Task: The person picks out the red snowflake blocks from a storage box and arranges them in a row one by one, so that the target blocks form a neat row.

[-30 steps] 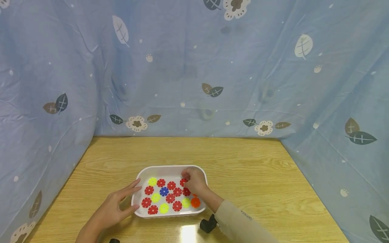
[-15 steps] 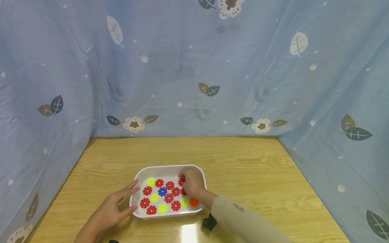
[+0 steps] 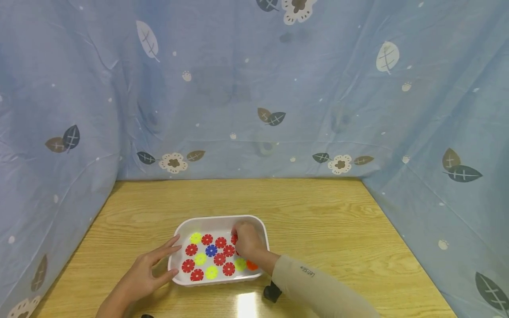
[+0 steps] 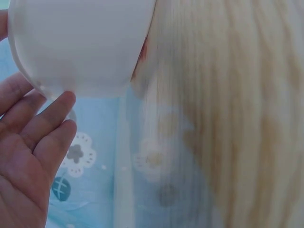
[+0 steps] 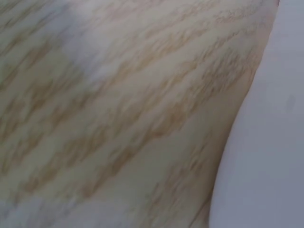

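Observation:
A white tray (image 3: 216,217) sits on the wooden table and holds several flat flower-shaped pieces: mostly red ones, some yellow (image 3: 195,238), one blue (image 3: 211,250) and one orange (image 3: 252,266). My right hand (image 3: 245,240) reaches into the tray's far right corner, its fingers curled down onto a red piece (image 3: 234,240) that it mostly hides. My left hand (image 3: 153,267) lies with straight fingers against the tray's left wall. In the left wrist view the fingertips (image 4: 61,102) touch the tray (image 4: 80,42) from outside. The right wrist view shows only blurred table wood (image 5: 118,118).
Blue cloth printed with leaves and flowers (image 3: 254,110) walls the table on the back, left and right. Bare wooden tabletop (image 3: 318,212) lies behind and to the right of the tray. A small black object (image 3: 272,292) sits under my right forearm.
The head view has drifted a little. My right hand stays curled over the same red piece, and my left hand stays against the tray.

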Demonstrator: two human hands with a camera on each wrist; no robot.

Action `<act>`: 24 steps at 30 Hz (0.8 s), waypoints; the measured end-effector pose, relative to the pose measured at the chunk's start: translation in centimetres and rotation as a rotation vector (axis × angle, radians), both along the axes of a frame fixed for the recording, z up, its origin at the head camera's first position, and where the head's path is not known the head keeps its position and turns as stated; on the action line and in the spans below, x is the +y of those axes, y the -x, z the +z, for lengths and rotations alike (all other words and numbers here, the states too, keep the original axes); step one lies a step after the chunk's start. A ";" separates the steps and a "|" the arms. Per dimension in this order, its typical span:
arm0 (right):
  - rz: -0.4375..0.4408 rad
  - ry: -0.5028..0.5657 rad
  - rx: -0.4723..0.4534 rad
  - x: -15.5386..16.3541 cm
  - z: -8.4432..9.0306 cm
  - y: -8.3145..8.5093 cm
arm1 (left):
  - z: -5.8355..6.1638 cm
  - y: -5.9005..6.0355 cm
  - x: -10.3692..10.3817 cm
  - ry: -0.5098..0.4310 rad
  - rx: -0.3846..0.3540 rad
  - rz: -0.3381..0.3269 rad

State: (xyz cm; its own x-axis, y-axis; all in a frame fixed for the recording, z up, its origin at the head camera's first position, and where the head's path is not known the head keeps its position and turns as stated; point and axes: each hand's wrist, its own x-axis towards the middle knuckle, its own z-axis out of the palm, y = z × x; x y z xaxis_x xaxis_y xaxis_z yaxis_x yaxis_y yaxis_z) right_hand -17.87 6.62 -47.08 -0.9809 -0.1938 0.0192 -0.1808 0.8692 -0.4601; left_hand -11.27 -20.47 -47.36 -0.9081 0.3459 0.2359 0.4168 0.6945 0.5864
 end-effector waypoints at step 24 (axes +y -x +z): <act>0.007 0.209 -0.064 0.2 0.7 -0.6 | -0.3 -0.1 -0.1 0.008 0.029 0.004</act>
